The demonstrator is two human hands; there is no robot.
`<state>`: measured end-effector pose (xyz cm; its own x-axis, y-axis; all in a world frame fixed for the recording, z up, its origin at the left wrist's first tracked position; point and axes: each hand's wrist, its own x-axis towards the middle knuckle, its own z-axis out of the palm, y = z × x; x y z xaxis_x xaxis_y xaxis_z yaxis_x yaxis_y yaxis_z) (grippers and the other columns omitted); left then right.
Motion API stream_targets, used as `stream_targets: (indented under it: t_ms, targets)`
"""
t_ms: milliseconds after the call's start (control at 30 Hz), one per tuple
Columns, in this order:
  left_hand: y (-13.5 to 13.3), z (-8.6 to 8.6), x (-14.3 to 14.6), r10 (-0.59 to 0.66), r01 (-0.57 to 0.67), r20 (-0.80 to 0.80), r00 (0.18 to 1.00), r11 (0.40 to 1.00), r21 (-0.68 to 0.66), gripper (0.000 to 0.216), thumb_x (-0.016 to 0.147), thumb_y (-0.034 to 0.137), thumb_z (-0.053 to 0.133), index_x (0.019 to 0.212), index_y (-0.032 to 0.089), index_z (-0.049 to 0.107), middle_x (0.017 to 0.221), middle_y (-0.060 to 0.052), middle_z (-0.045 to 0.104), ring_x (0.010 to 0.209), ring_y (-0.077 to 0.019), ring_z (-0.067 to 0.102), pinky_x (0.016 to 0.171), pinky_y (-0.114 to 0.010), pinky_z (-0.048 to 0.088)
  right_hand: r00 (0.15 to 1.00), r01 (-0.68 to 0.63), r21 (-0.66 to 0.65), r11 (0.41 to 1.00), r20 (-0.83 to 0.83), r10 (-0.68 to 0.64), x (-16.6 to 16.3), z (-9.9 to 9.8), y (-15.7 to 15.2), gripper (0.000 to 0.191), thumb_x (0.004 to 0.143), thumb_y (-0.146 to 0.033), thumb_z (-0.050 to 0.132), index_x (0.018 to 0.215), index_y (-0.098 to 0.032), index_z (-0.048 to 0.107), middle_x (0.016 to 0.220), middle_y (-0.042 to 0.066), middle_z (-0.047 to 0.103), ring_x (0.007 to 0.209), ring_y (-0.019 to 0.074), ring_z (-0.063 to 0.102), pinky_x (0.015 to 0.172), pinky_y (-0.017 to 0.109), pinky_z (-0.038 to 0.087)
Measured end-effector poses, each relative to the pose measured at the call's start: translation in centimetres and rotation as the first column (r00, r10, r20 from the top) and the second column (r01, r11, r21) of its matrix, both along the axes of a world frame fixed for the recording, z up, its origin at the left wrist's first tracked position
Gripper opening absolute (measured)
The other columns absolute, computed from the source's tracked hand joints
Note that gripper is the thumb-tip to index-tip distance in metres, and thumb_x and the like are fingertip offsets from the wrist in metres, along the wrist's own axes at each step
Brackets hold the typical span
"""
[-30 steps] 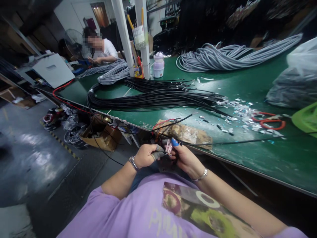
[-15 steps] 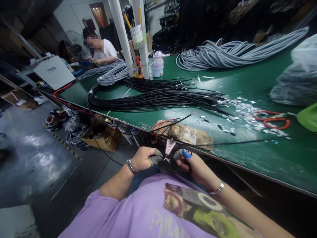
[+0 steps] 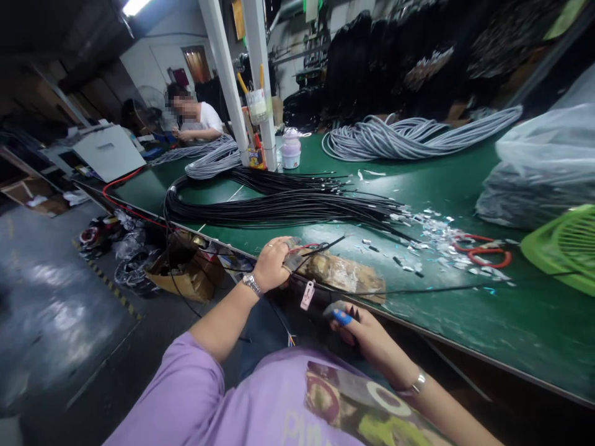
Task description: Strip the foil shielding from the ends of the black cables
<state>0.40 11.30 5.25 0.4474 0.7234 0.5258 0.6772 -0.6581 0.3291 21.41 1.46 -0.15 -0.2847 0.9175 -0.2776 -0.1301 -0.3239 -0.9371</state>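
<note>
My left hand (image 3: 274,265), in grey finger covers, is closed at the left end of a worn wooden block (image 3: 346,275) on the table's front edge. Whatever its fingers grip there, among red wire and black cable, is hidden. Below the edge, my right hand (image 3: 356,323) has curled fingers, with blue tape on the thumb. Small dark pointed pieces show between those fingers; their kind is unclear. A pink clip (image 3: 307,295) hangs between the hands, touching neither. A cable end with thin coloured wires (image 3: 290,339) dangles near my lap.
Black cables (image 3: 279,207) lie bundled across the green table (image 3: 446,328). Red-handled scissors (image 3: 488,255) rest among white scraps (image 3: 437,232). Grey cable coils (image 3: 409,139), a plastic bag (image 3: 543,167) and a green basket (image 3: 564,241) stand farther off. A person (image 3: 198,121) sits at the far left.
My left hand has moved up and away to the wooden block, leaving the coloured wires hanging lower. My right hand stays below the table edge, now with dark pieces showing. The view has tilted up.
</note>
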Motion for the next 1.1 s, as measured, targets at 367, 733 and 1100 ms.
stream_targets:
  t_ms: [367,733,1100]
  targets:
    - [2.8,3.8,5.9,-0.17,0.153,-0.009,0.985,0.906,-0.396,0.017,0.083,0.03,0.055,0.081,0.015,0.064,0.079,-0.005,0.066,0.077,-0.017,0.06,0.072,-0.028,0.046,0.985,-0.12,0.094,0.988,0.132,0.107,3.2,2.8,0.5,0.048,0.063,-0.063,0.07,0.071,-0.017,0.061,0.057,-0.002,0.051,0.045,0.0066,0.034,0.04,0.021,0.024]
    - [1.8,4.5,6.7,0.123,0.554,0.648,0.752,0.415,-0.722,0.047,0.066,0.058,0.068,0.074,0.013,0.056,0.048,0.005,0.052,0.031,-0.0031,0.037,0.033,-0.016,0.021,0.906,0.102,0.41,0.906,0.338,-0.255,6.9,9.5,8.3,0.034,0.067,-0.054,0.061,0.073,-0.02,0.063,0.057,-0.001,0.055,0.048,0.0112,0.04,0.043,0.024,0.034]
    - [-10.1,0.8,-12.5,0.382,-0.534,-0.411,0.828,0.309,-0.787,0.026,0.086,0.035,0.046,0.077,0.014,0.06,0.057,-0.001,0.058,0.046,-0.0094,0.051,0.046,-0.019,0.038,0.807,0.033,0.324,0.946,0.55,-0.216,7.9,6.3,9.9,0.034,0.053,-0.052,0.063,0.069,-0.024,0.071,0.066,0.007,0.071,0.058,0.0236,0.061,0.047,0.031,0.047]
